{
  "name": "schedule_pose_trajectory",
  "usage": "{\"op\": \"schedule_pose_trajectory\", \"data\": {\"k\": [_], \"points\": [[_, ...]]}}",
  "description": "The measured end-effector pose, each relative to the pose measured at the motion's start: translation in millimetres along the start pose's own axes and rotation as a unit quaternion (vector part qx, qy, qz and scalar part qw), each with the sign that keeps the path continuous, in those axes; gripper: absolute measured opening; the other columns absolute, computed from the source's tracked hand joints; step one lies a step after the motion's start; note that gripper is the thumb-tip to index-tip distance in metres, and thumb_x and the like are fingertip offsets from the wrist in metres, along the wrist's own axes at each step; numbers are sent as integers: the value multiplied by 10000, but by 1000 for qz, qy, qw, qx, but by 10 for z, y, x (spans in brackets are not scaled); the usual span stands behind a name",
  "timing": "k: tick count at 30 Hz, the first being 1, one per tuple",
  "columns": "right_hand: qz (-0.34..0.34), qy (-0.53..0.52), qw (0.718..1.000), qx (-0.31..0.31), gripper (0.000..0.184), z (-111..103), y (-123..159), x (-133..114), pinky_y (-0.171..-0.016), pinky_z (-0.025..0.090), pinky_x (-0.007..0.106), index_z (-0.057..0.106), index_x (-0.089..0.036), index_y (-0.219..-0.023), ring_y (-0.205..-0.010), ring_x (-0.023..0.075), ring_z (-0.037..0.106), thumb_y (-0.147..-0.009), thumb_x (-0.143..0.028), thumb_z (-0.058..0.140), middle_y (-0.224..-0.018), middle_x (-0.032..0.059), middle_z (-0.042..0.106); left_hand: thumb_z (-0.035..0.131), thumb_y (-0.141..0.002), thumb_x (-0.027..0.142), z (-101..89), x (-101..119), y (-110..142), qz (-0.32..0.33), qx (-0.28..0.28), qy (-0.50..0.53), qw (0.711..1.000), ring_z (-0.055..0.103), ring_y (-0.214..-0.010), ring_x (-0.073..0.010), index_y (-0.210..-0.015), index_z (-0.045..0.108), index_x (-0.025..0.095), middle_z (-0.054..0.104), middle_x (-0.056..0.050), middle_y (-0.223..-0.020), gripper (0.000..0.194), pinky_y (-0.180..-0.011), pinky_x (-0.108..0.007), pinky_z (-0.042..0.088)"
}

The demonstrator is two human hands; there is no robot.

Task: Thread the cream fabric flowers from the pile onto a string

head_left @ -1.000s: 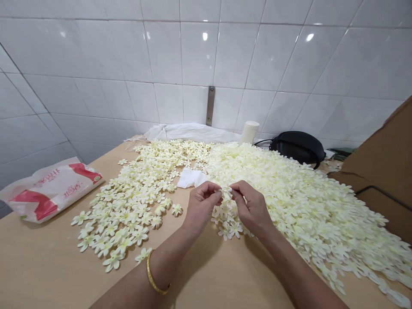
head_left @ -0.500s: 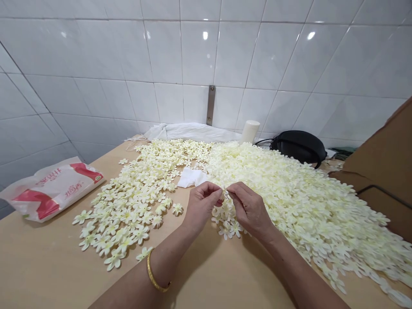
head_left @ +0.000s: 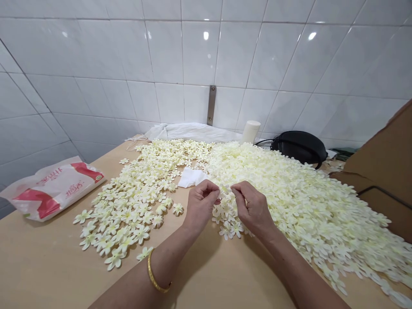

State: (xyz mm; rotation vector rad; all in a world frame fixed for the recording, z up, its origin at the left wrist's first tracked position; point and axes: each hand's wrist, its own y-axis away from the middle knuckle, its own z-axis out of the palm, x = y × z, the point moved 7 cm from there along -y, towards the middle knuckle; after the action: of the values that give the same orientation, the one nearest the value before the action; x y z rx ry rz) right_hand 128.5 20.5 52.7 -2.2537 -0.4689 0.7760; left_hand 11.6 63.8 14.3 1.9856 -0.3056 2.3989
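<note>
As the left hand (head_left: 200, 207) pinches a pale flower (head_left: 223, 189), the right hand (head_left: 254, 210) faces it

Between the two sets of fingertips, the flower shows as a few light petals projecting from the left thumb and forefinger, which are pressed together on it. The right thumb and forefinger are brought close to each other just beside the petals; whether they grip anything cannot be told, since the pale background hides detail there. Both hands are above the near edge of the right heap (head_left: 309, 210), a dense mass of similar yellow-white flowers that spreads across the table (head_left: 38, 262). A looser left group (head_left: 128, 210) of flowers lies on the other side, with a folded white tissue (head_left: 192, 177) between the two gatherings. A gold bangle (head_left: 152, 274) encircles the left wrist. At the far left rests a white and red packet (head_left: 58, 189). Behind the heap, a white cylindrical container (head_left: 250, 132) stands near a black bag (head_left: 299, 147), while brown cardboard (head_left: 383, 167) rises at the far right. A white sheet (head_left: 189, 130) lies along the back, below a metal strip (head_left: 211, 105) fixed to the tiled wall (head_left: 167, 51).
</note>
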Motion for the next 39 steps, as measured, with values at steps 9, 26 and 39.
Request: {"op": "schedule_pose_trajectory", "data": {"k": [9,26,39], "points": [[40,-67,997,-18,73,-50,-36,6,-632,421,277,541,-181,-836,-700,152,511,-791,-210,491,-785,45,551,475,-722,131,77,134,69,175,-31,-173,969,439,-568,-98,-633,567,168,468,15,-596,133,-551,-228,362],[196,-51,979,8,218,-14,32,202,-444,307,213,429,-188,-618,-452,94,380,-812,-286,420,-494,-41,414,621,-632,292,162,-150,58,-98,-68,78,990,518,-511,-95,-613,538,154,483,39,-547,162,-568,-263,462],[231,-155,957,-83,196,135,52,165,-493,336,229,490,-170,-602,-522,106,416,-776,-252,450,-539,-22,445,583,-643,216,128,-58,71,-39,-39,1,998,471,-484,-68,-574,519,148,487,46,-524,116,-511,-203,427]]}}
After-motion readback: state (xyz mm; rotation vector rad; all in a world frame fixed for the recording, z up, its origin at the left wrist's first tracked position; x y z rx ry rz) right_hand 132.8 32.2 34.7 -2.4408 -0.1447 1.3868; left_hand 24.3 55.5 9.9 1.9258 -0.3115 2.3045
